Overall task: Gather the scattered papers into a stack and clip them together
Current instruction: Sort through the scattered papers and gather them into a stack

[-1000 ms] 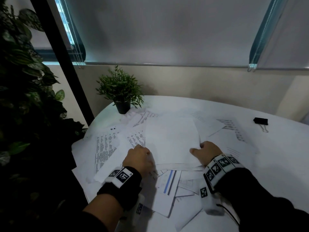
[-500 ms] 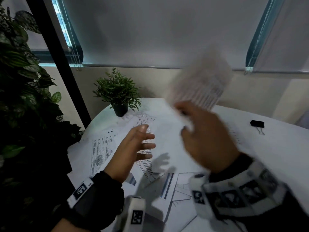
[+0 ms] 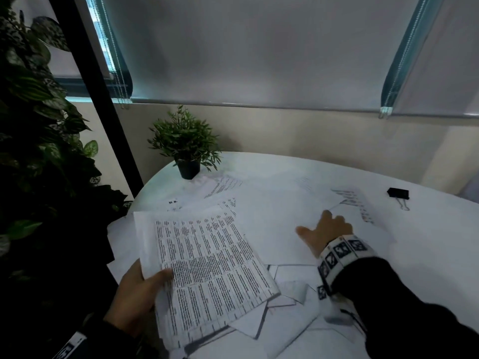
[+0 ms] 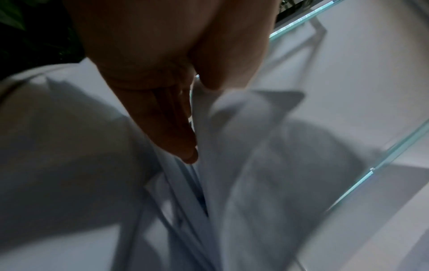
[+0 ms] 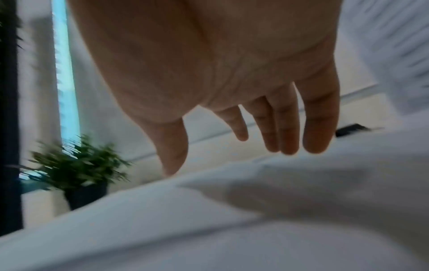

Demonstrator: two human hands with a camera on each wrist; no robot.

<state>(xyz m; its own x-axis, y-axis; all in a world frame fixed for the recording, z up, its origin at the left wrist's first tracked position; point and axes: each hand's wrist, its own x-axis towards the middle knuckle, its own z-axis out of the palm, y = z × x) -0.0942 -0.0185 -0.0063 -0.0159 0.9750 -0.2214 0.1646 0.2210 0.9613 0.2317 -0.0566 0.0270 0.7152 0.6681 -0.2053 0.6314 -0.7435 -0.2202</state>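
My left hand (image 3: 140, 294) grips the near left edge of a bundle of printed papers (image 3: 207, 263), thumb on top, held a little above the table. In the left wrist view the thumb and fingers (image 4: 181, 128) pinch several sheet edges (image 4: 223, 165). My right hand (image 3: 324, 229) reaches out with straight spread fingers over a blank sheet (image 3: 272, 216) in the middle of the table; its fingers (image 5: 285, 128) hover just above the paper (image 5: 255, 210) and hold nothing. More sheets (image 3: 355, 203) lie scattered beyond it. A black binder clip (image 3: 398, 194) lies far right.
A small potted plant (image 3: 185, 146) stands at the table's back left edge. Large leafy plants (image 3: 39, 141) and a dark post (image 3: 98, 99) fill the left side. The white round table (image 3: 427, 242) has bare surface on the right, around the clip.
The printed sheet that my right hand lifted has passed to my left hand, which now grips the bundle. My right hand has gone back down and forward over the table, open.
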